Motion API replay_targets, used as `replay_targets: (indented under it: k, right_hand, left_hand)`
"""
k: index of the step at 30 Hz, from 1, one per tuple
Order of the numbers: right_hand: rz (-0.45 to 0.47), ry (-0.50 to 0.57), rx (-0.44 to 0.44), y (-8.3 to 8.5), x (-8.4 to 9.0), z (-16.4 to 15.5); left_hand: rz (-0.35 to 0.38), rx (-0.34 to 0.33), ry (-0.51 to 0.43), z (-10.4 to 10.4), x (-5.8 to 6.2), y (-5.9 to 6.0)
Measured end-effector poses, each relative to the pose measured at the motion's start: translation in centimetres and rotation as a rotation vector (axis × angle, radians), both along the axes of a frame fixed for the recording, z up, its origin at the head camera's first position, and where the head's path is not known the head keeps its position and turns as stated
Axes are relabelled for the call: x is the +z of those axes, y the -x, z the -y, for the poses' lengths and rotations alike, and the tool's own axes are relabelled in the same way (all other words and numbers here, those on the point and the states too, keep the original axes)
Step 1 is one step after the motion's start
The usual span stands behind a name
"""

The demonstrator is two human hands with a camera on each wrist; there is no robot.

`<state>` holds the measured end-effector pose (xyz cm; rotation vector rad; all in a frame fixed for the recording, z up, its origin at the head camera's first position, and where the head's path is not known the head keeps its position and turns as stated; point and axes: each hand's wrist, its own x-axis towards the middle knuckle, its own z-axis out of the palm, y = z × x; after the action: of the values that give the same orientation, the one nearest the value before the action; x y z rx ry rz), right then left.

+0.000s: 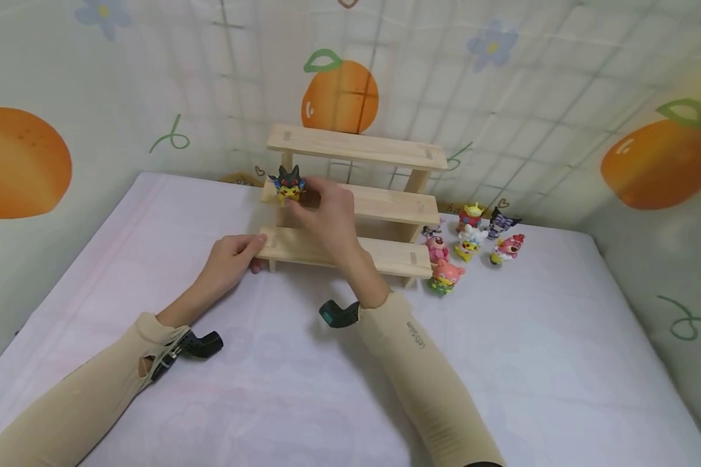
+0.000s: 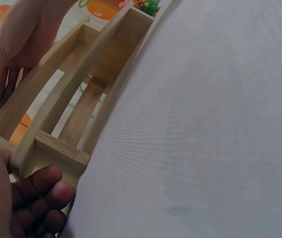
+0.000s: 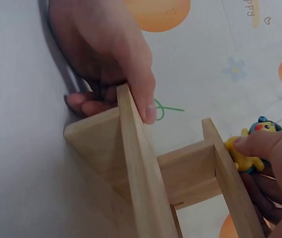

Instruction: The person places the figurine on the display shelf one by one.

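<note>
A three-step wooden shelf (image 1: 356, 201) stands on a white padded surface (image 1: 502, 363). My left hand (image 1: 246, 253) grips the left end of the bottom step (image 3: 131, 163), thumb on top and fingers under the edge (image 2: 41, 193). My right hand (image 1: 311, 198) pinches a small yellow figure with a black hat (image 1: 287, 184) at the left end of the middle step. In the right wrist view the yellow figure (image 3: 250, 148) sits against the step's edge under my fingertips (image 3: 252, 143). The left wrist view shows the shelf (image 2: 76, 99) from its end, with my right hand (image 2: 12, 54) above it.
Several small toy figures (image 1: 470, 243) stand in a cluster on the surface right of the shelf. A cloth backdrop with oranges and flowers (image 1: 340, 96) rises close behind the shelf and along both sides.
</note>
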<state>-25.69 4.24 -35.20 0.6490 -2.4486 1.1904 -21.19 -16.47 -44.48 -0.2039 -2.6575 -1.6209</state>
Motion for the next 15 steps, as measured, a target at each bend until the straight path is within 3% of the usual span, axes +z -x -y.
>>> replay_targets:
  k: [15]
  right_hand:
    - [0.048, -0.037, -0.036, 0.6, 0.3, 1.8]
  left_hand:
    - [0.016, 0.001, -0.024, 0.2, -0.3, 0.1]
